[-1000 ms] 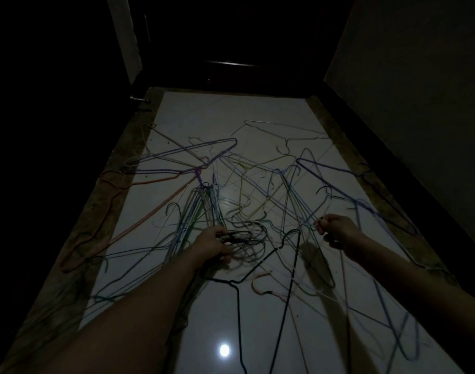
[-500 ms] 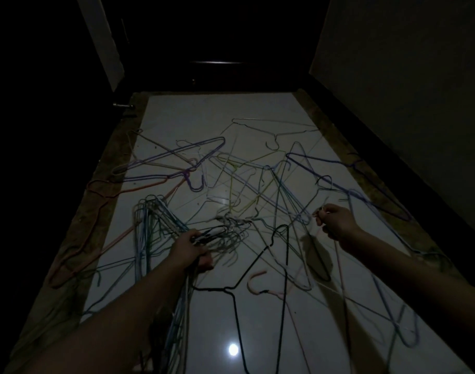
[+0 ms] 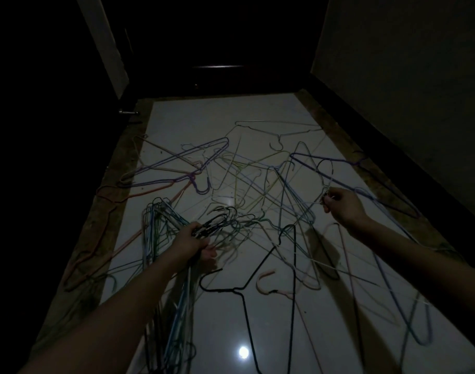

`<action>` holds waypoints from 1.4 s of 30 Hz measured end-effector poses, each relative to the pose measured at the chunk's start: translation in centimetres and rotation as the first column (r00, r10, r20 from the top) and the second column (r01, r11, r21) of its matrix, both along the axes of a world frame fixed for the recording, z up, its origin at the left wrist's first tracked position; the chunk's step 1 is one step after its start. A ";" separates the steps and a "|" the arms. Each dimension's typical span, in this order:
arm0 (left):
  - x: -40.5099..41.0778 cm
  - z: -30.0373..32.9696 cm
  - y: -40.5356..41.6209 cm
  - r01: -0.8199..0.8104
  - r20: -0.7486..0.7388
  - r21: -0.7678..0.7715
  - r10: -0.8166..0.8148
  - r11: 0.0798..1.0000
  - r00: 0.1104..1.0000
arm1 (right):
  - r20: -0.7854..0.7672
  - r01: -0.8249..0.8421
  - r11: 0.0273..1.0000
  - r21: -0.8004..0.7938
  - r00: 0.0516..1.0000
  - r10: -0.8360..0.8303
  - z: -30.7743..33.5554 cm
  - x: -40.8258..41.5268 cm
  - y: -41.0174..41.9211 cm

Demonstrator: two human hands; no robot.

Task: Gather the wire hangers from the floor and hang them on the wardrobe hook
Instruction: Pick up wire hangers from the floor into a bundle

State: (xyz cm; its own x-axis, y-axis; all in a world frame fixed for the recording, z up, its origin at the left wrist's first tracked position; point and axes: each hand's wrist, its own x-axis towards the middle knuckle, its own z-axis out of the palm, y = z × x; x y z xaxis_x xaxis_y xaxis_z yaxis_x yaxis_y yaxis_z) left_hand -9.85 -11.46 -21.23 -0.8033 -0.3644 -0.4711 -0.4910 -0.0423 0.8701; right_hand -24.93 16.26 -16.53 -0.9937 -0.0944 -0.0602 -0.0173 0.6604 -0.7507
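Note:
Several thin wire hangers in purple, blue, green, pink, orange and black lie tangled over a glossy white floor (image 3: pixel 204 122). My left hand (image 3: pixel 189 242) is closed around the necks of a gathered bundle of hangers (image 3: pixel 160 238), whose hooks stick out to the right of my fist. My right hand (image 3: pixel 341 205) pinches the hook of a pale wire hanger (image 3: pixel 316 261) at its fingertips. A black hanger (image 3: pixel 263 265) and a pink hook (image 3: pixel 266 283) lie between my arms. No wardrobe hook is visible.
The room is very dark. A brown floor border (image 3: pixel 101 220) runs along the left, a dark baseboard and wall (image 3: pixel 406 76) along the right. A dark door or cabinet front (image 3: pixel 217 66) stands at the far end. A light reflection (image 3: pixel 243 352) shines near the bottom.
My left hand has drawn the bundle back toward me and to the left, and it now trails beside my forearm. My right hand stays pinched on the pale hanger, slightly lifted.

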 end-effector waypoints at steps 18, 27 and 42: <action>2.2 0.5 -4.8 0.079 0.114 -0.296 -0.047 0.952 0.992 | -0.127 -0.069 0.972 0.226 0.987 0.099 1.6 -0.4 -1.7; 1.2 1.0 -4.5 -0.101 0.033 -0.307 0.116 0.947 0.993 | -0.093 -0.151 0.963 0.222 0.980 0.175 2.9 0.0 -1.2; 0.8 1.9 -4.3 -0.172 0.088 -0.193 0.192 0.966 0.977 | 0.079 -0.282 0.945 0.167 0.959 0.273 2.7 2.0 -1.5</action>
State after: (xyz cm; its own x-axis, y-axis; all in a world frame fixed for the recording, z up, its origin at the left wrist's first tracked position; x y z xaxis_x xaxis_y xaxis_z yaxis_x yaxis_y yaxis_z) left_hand -9.07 -15.73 -19.33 -0.6650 -0.5880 -0.4604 -0.5788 0.0162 0.8153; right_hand -22.90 14.74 -13.80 -0.9244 -0.3491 -0.1535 -0.1812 0.7562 -0.6287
